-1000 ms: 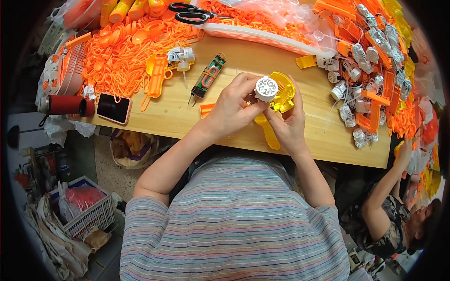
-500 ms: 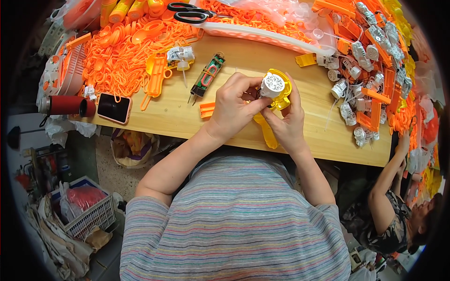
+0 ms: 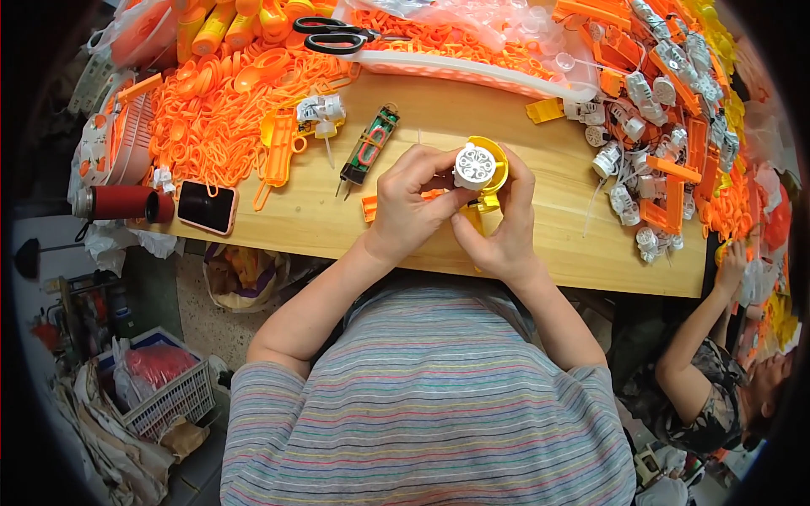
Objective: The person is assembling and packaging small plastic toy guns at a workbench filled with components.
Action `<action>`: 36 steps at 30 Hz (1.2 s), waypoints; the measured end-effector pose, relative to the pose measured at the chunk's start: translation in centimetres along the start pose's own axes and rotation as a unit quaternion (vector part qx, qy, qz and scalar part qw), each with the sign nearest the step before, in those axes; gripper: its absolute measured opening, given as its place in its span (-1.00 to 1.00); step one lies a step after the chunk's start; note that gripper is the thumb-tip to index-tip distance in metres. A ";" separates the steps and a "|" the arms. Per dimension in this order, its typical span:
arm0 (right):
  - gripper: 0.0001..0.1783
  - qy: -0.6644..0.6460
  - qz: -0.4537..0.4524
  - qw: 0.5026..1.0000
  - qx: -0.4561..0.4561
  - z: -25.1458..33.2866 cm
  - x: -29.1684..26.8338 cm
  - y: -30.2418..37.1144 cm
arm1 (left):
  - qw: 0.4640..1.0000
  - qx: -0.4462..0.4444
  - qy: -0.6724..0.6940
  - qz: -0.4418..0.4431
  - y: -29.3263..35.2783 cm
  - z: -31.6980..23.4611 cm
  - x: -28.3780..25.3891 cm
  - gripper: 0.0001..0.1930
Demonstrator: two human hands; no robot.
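Observation:
Over the table's front part, my left hand (image 3: 412,202) pinches a white cylindrical part (image 3: 475,168) with a patterned round face. My right hand (image 3: 508,228) curls round a yellow plastic shell (image 3: 500,164) that sits against the white part's far and right side. Whether the two are joined cannot be seen. Behind my left fingers an orange plastic piece (image 3: 369,208) lies partly hidden. Left of my hands lies a green and black electric screwdriver (image 3: 371,145), and beyond it an orange holder (image 3: 278,150) beside a white assembly (image 3: 321,110).
Orange loops and spoons (image 3: 207,118) heap up at left, near a phone (image 3: 207,207) and a red flask (image 3: 122,203). Black-handled scissors (image 3: 337,38) rest by a white tray (image 3: 472,67). White and orange assemblies (image 3: 645,110) pile at right. Another person's arm (image 3: 696,337) reaches in there.
Both hands have shifted slightly left with the white part and yellow shell. The white part's patterned face has turned more toward me. At right, the other person's hand has moved a little.

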State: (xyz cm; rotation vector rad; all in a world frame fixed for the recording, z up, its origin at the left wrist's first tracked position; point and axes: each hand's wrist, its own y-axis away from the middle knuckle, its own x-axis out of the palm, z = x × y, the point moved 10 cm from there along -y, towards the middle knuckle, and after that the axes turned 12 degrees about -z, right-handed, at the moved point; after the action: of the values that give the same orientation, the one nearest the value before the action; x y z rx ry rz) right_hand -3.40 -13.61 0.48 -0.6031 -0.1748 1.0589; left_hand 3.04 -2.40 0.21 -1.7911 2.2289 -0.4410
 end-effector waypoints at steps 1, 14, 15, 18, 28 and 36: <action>-0.13 -0.027 -0.018 0.999 0.006 0.4 -0.1 -0.3 | 1.000 0.001 0.000 0.002 0.0 0.0 0.0 -0.55; -0.51 -0.083 -0.176 0.975 0.106 -1.5 -1.7 0.1 | 0.992 0.082 -0.079 0.050 -0.6 -1.5 2.0 -0.57; -0.56 -0.091 -0.197 0.970 0.109 -2.1 -2.3 0.3 | 0.988 0.110 -0.089 0.065 -0.7 -2.1 2.8 -0.59; -0.62 -0.075 -0.206 0.966 0.136 -3.5 -4.3 1.1 | 0.977 0.121 -0.128 0.119 -1.2 -2.1 5.1 -0.54; -0.42 0.173 -0.084 0.980 0.055 -6.0 -9.6 3.3 | 0.888 0.182 -0.279 0.317 -0.3 0.9 12.9 -0.39; -0.60 0.232 -0.067 0.966 -0.089 -3.5 -7.6 2.0 | 0.900 0.190 -0.309 0.243 -0.9 0.8 9.0 -0.70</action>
State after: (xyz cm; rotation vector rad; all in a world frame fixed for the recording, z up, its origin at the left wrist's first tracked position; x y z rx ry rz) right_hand -7.24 -20.75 -2.34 -0.9726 0.1014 0.7517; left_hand 2.22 -11.49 -0.25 -0.9430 1.8609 -0.1487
